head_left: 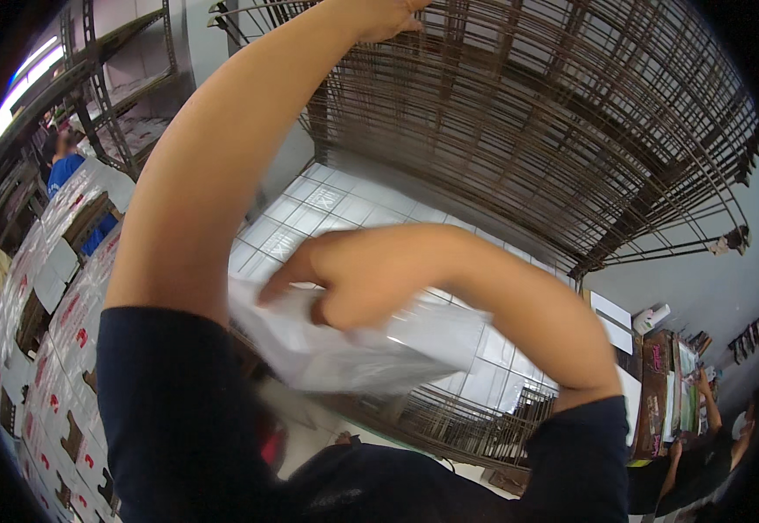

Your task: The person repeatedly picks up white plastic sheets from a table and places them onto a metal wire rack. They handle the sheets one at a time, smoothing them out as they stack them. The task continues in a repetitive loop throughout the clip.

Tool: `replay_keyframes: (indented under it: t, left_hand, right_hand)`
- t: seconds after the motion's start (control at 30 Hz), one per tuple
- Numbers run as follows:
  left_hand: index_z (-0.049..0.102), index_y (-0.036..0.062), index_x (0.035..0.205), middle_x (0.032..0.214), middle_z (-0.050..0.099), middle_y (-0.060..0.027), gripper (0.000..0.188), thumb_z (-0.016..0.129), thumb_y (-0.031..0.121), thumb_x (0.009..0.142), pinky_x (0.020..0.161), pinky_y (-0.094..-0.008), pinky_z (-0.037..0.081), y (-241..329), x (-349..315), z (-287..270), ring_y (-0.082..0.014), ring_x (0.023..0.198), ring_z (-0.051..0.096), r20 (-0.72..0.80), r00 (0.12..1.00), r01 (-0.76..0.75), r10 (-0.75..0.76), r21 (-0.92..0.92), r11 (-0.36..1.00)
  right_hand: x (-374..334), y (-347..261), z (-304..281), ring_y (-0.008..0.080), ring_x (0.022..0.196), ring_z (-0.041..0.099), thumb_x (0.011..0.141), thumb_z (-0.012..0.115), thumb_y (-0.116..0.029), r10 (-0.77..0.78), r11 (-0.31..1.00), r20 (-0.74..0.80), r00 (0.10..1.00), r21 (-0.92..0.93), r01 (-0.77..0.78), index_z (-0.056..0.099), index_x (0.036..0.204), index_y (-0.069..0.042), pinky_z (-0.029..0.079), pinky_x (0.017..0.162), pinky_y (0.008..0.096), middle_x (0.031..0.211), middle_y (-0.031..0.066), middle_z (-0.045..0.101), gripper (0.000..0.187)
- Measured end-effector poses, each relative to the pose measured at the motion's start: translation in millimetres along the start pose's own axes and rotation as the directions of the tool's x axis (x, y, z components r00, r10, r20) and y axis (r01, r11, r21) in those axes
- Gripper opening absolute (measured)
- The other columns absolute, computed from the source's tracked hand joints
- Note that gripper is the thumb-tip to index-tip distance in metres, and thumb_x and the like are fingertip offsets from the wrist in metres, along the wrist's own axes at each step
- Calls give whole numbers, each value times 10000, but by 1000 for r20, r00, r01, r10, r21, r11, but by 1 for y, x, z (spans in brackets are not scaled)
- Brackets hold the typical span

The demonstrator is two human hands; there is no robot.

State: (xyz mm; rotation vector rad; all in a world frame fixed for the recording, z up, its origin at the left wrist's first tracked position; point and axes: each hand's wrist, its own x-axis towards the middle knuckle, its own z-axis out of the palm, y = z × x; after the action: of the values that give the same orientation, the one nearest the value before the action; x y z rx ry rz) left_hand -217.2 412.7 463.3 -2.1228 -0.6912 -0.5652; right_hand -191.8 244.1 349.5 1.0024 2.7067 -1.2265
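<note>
My left arm reaches up to the top edge of the picture. There my left hand (388, 19) is at the tilted-up wire shelves (484, 96) of a rack, its fingers mostly cut off by the frame. In front of my body my right hand (371, 275) is bent inward and smeared by motion. Its curled fingers hold a whitish, partly see-through plastic sheet (353, 349), which sags below them. Under it a lower wire shelf (345, 209) is covered with glossy white sheets.
Tables at left carry plastic-covered sheets with red marks (53, 401), beside metal shelving (101, 87). A person in blue (66, 170) is behind them. At right, another person's arms (711, 401) reach over a cluttered worktable (654, 383). More stacked wire shelves (484, 427) are low in front.
</note>
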Motion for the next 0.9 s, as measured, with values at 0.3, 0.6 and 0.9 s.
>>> replay_keyframes:
  t: [0.3,0.6,0.9]
  left_hand:
    - [40,184,1446,1252,437,-172,650,399,353,931,983,-596,254,-36,-20,29,-328,1172,432,10,1000,24,-24,-81,996]
    - [113,129,1427,1169,426,-201,624,423,313,917,957,-535,292,-44,-15,62,-349,1111,418,-207,977,-2,-39,-194,981]
    - [150,126,1409,1187,414,-193,667,514,276,871,976,-515,272,-27,3,69,-342,1156,378,-338,938,-24,-81,-296,955]
  right_hand:
    - [140,134,-70,92,694,494,689,434,9,-23,922,-577,816,304,241,509,1248,-22,428,603,222,1093,88,576,565]
    - [207,343,-17,126,724,551,733,451,81,448,693,-811,378,581,427,431,1311,-31,452,536,251,1188,124,540,590]
    - [186,526,13,335,988,572,697,534,-18,482,855,-850,-212,510,-98,495,1205,40,476,836,379,1134,246,534,513]
